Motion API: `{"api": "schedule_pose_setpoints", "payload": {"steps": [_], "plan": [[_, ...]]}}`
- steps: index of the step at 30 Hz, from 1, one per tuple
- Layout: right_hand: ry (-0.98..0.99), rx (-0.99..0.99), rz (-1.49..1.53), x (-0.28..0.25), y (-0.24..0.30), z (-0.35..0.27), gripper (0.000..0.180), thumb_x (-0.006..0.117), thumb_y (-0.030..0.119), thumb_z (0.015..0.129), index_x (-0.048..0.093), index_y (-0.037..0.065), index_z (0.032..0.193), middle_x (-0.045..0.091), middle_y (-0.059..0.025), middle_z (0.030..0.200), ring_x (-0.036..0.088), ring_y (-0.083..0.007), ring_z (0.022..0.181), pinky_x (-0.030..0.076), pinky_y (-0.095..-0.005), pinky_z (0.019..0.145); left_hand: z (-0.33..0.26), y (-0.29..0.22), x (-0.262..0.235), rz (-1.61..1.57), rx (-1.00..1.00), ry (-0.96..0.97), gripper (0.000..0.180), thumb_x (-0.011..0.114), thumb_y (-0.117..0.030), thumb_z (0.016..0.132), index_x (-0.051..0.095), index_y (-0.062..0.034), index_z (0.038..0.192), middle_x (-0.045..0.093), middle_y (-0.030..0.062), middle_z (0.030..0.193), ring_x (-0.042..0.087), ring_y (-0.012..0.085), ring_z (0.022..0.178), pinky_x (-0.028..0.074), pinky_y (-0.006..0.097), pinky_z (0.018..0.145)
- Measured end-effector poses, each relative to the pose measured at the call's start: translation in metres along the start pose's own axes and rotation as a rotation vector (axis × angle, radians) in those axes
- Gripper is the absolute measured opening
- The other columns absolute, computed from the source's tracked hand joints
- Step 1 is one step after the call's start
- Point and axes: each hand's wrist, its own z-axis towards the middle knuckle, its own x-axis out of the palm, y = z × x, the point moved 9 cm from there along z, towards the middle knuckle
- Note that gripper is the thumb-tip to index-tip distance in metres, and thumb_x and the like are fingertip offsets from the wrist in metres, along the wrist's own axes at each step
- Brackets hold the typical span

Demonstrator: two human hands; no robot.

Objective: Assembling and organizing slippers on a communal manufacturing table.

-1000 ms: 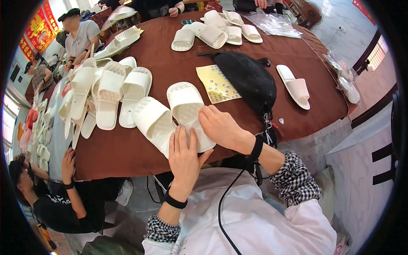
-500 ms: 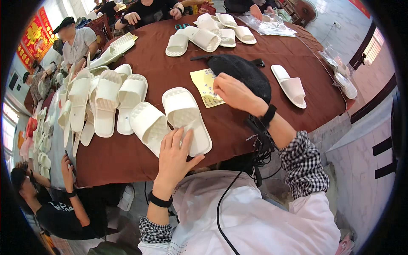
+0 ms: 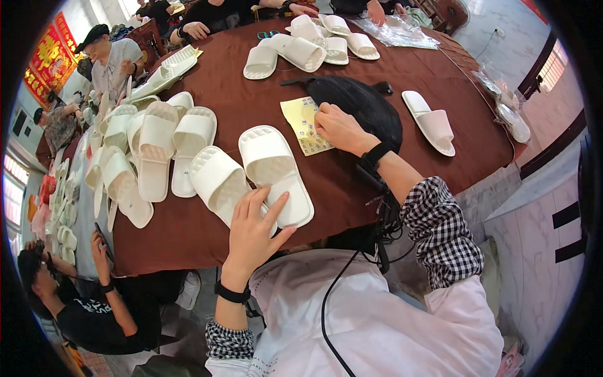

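Two white slippers lie side by side in front of me, a left one (image 3: 213, 176) and a right one (image 3: 270, 157), toes pointing away. My left hand (image 3: 251, 229) rests on their heel ends, its fingers stretched out and spread. My right hand (image 3: 342, 129) is closed at the right edge of a yellow sticker sheet (image 3: 297, 119) printed with small blue marks. Its fingertips press together on the sheet, which creases there; whether a single sticker is between them is hidden. Just beyond this hand lies a black fabric bag (image 3: 364, 103).
A heap of white slippers (image 3: 154, 151) covers the table's left side; more slippers (image 3: 301, 53) lie at the far side. A lone slipper (image 3: 433, 129) sits right. Clear plastic bags (image 3: 402, 34) lie far right. Black cables (image 3: 383, 226) hang at the near edge. Several people surround the table.
My right hand has moved slightly left and down onto the sticker sheet. In the left heap, one slipper has tipped over. My left hand stays on the slippers.
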Motion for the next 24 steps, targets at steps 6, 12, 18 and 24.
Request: {"api": "schedule_pose_setpoints", "payload": {"steps": [6, 12, 18, 24], "plan": [[-0.038, 0.011, -0.018, -0.0031, 0.0002, -0.0018, 0.009, 0.063, 0.013, 0.089, 0.060, 0.005, 0.091, 0.056, -0.0110, 0.103, 0.061, -0.0314, 0.101, 0.054, -0.0439, 0.083, -0.0005, -0.0008, -0.0005, 0.038, 0.029, 0.005, 0.062, 0.079, -0.036, 0.083, 0.063, -0.0174, 0.139, 0.052, 0.0141, 0.141, 0.049, 0.0353, 0.129, 0.041, 0.048, 0.109], [-0.037, 0.019, -0.012, -0.0036, -0.0007, -0.0038, 0.009, 0.064, 0.013, 0.089, 0.062, 0.005, 0.091, 0.057, -0.0110, 0.103, 0.062, -0.0316, 0.101, 0.054, -0.0438, 0.083, -0.0024, 0.0019, -0.0028, 0.030, 0.034, 0.033, 0.059, 0.077, -0.037, 0.084, 0.064, -0.0187, 0.138, 0.052, 0.0128, 0.143, 0.051, 0.0345, 0.127, 0.041, 0.046, 0.109], [-0.033, 0.025, -0.028, -0.0039, -0.0002, -0.0017, 0.010, 0.065, 0.014, 0.089, 0.066, 0.004, 0.091, 0.059, -0.0101, 0.104, 0.063, -0.0314, 0.101, 0.055, -0.0432, 0.083, -0.0017, 0.0013, -0.0023, 0.030, 0.029, 0.029, 0.059, 0.078, -0.036, 0.083, 0.064, -0.0188, 0.139, 0.052, 0.0128, 0.143, 0.051, 0.0340, 0.127, 0.041, 0.046, 0.109], [-0.022, 0.021, -0.003, -0.0044, 0.0022, -0.0024, 0.010, 0.065, 0.013, 0.088, 0.068, 0.004, 0.090, 0.061, -0.0096, 0.105, 0.064, -0.0307, 0.101, 0.055, -0.0431, 0.084, -0.0020, 0.0022, -0.0017, 0.037, 0.024, 0.028, 0.060, 0.078, -0.035, 0.083, 0.064, -0.0194, 0.138, 0.053, 0.0124, 0.143, 0.051, 0.0340, 0.127, 0.041, 0.046, 0.110]]}}
